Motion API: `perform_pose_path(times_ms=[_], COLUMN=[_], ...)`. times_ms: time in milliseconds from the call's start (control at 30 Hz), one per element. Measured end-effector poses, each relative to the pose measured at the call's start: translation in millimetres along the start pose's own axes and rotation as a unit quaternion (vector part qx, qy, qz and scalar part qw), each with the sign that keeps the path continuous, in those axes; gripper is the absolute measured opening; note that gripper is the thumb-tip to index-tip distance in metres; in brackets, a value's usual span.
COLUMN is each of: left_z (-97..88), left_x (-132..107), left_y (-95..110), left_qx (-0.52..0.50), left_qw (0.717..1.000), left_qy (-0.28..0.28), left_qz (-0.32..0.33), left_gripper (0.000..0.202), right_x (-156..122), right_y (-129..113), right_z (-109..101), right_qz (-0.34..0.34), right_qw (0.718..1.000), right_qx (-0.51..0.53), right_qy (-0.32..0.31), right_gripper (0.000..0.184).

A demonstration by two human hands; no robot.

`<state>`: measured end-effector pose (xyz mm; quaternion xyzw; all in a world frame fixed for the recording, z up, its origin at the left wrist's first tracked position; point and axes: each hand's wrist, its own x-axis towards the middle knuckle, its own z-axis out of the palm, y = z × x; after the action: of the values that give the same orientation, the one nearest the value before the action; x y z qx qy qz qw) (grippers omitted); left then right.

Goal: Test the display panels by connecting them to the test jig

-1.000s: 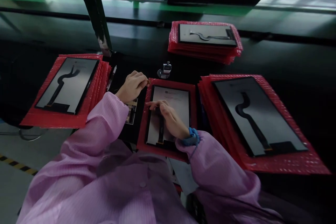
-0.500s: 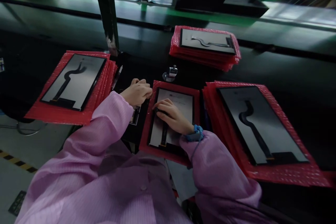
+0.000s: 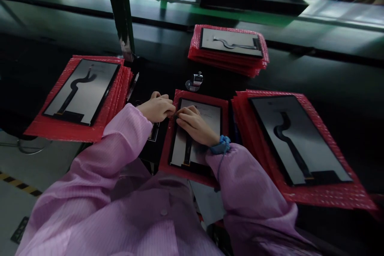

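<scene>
A display panel with a pale back and dark border lies on a red bubble-wrap sheet in front of me. Its dark ribbon cable runs up from the lower edge and passes under my right hand. That hand is closed, thumb and fingers pinched at the cable's upper end, which is largely hidden. My left hand is curled closed at the panel's upper left edge. Its fingertips meet those of the right hand, and whatever they hold is too small to make out.
Stacks of red bubble-wrap sheets, each topped by a display panel, stand at left, right and back. A small metal tally counter sits beyond my hands. A white pen lies beside the left stack. A dark post rises behind.
My right hand has shifted slightly up, its fingertips coming to the left hand's fingertips. My left hand has barely moved. The view has shifted slightly.
</scene>
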<state>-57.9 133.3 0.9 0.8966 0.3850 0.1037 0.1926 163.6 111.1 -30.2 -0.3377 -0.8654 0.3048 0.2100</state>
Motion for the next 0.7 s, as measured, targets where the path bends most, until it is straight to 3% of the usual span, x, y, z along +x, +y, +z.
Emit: perform_pose_path(times_ms=[233, 700], left_z=[1.9, 2.6], left_x=[0.2, 0.3], left_y=[0.1, 3.6], left_qx=[-0.018, -0.013], left_qw=[1.000, 1.000], left_qy=[-0.012, -0.024], left_qz=[-0.005, -0.007], left_gripper=[0.023, 0.022], right_x=[-0.5, -0.9], right_y=[0.7, -2.6], right_z=[-6.5, -5.0], right_qz=[-0.009, 0.009], right_qw=[0.999, 1.000], right_qx=[0.010, -0.010], right_qy=[-0.031, -0.021], right_gripper=[0.034, 0.025])
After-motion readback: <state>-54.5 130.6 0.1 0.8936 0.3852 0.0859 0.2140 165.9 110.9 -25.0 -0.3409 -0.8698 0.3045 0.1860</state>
